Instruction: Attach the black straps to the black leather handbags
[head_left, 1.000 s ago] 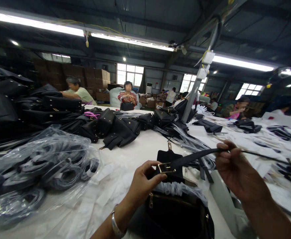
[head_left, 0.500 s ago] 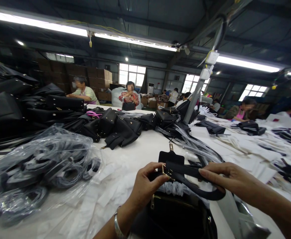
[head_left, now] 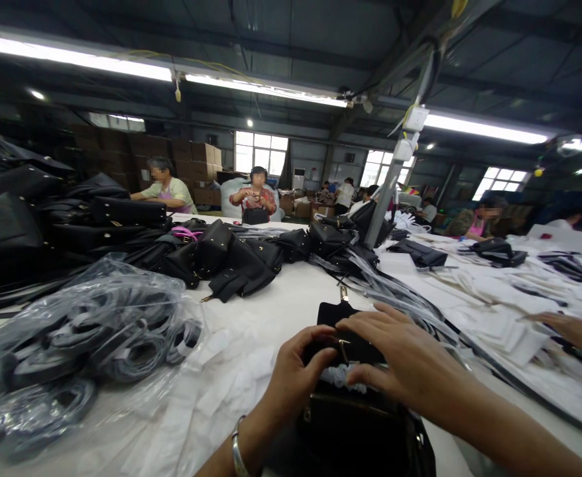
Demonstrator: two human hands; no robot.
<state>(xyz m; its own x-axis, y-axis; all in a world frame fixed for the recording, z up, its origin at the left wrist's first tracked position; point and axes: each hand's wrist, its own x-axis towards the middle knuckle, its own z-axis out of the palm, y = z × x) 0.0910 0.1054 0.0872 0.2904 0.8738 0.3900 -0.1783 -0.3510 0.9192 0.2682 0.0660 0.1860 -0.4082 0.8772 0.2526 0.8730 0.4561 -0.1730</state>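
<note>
My left hand pinches the gold buckle end of a black strap just above an open black handbag at the table's near edge. My right hand curls over the same strap from the right, fingers closed on it. White crumpled paper stuffing shows in the bag's mouth beneath both hands. A black flap with a gold clasp rises behind my fingers. The strap trails off to the right along the table.
A clear plastic bag of coiled dark straps lies at left. Piles of black handbags cover the far table. White wrapping paper spreads right, where another person's hand rests. Seated workers sit beyond; a grey pole rises mid-table.
My right hand has come in from the far right, gathering the stretched strap toward the buckle, and now covers it over the bag. My left hand stayed on the buckle.
</note>
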